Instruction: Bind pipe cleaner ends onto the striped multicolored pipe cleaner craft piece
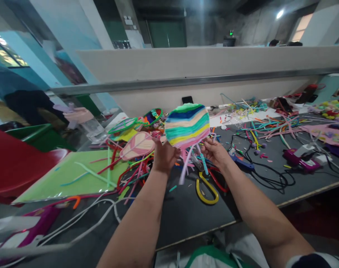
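Nearest, yellow-handled scissors (200, 174) lie on the dark table (180, 223), free of both hands; beyond them, pale strips (183, 172) hang loose below a striped disc (187, 124), held up over the table; the left hand (164, 156) grips its lower left edge between thumb and fingers; the right hand (216, 152) narrows its fingers near the lower right edge, what they pinch being unclear; coloured bands cover the visible face, which looks complete, while the dangling ends look unfinished; farther back is a phone (187, 100).
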`<action>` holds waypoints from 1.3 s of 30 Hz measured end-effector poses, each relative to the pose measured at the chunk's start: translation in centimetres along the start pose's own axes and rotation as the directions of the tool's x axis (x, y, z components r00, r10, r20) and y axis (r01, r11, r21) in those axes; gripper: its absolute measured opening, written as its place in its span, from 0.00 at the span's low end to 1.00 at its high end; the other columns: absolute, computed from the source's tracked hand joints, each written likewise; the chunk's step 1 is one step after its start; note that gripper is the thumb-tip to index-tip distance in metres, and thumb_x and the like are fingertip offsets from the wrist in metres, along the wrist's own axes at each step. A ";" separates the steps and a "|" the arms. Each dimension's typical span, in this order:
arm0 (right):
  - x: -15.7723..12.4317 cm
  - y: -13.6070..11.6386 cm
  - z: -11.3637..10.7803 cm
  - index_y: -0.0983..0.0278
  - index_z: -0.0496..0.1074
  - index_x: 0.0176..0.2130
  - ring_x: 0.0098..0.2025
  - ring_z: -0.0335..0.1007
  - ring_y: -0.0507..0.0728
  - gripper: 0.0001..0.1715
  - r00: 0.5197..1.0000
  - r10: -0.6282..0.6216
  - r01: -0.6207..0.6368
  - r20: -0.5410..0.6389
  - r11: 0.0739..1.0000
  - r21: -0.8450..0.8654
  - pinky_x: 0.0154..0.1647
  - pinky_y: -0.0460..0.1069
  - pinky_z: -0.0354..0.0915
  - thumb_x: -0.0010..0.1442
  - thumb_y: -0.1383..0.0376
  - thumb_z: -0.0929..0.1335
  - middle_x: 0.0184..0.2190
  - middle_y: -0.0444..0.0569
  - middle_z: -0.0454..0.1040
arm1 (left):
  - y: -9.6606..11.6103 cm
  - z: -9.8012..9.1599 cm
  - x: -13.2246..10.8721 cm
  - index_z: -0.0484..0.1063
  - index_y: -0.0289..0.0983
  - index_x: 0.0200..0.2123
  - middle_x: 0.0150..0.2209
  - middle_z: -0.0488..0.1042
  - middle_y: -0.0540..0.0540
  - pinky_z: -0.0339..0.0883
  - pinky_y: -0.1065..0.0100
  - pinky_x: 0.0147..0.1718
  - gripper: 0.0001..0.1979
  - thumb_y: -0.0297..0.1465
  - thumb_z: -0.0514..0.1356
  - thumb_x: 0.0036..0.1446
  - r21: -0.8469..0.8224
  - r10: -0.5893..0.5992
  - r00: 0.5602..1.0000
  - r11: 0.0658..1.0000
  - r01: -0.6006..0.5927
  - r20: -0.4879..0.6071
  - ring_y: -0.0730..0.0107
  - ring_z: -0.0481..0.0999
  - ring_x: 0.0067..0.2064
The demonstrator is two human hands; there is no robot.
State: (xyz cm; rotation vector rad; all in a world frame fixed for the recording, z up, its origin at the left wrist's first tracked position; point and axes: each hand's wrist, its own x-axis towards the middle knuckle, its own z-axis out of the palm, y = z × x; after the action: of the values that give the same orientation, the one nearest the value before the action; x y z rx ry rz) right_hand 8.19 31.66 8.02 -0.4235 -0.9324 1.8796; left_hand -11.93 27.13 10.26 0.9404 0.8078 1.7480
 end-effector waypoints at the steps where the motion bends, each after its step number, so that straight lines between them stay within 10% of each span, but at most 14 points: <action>1: 0.0 0.4 0.1 0.63 0.73 0.36 0.24 0.72 0.48 0.14 1.000 0.003 -0.003 -0.010 1.000 -0.029 0.31 0.44 0.71 0.46 0.66 0.75 0.21 0.41 0.75 | 0.3 -0.2 -0.1 0.74 0.40 0.41 0.38 0.78 0.41 0.71 0.62 0.35 0.37 0.64 0.47 0.47 -0.025 -0.005 1.000 1.000 0.005 0.008 0.57 0.77 0.41; 11: -0.4 0.9 0.7 0.61 0.72 0.43 0.35 0.75 0.53 0.16 0.981 0.157 -0.158 0.116 0.987 0.003 0.39 0.52 0.72 0.57 0.56 0.69 0.34 0.47 0.78 | 0.5 1.1 0.3 0.72 0.39 0.47 0.42 0.79 0.45 0.67 0.55 0.51 0.26 0.37 0.69 0.43 -0.128 0.068 0.996 0.989 -0.075 -0.062 0.56 0.74 0.51; 39: -1.2 0.8 1.2 0.61 0.70 0.41 0.45 0.75 0.58 0.18 0.878 0.374 -0.378 0.298 0.925 -0.046 0.29 0.45 0.65 0.61 0.51 0.64 0.41 0.53 0.78 | 0.3 0.7 0.5 0.70 0.38 0.52 0.48 0.77 0.44 0.62 0.54 0.56 0.27 0.31 0.68 0.46 -0.179 0.065 0.998 0.982 -0.065 -0.006 0.55 0.72 0.54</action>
State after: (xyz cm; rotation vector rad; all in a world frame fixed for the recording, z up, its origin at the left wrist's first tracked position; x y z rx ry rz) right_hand 7.50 29.93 8.11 -0.3301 -1.0960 2.3549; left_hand -11.56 27.56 10.94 0.8537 0.6138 1.8430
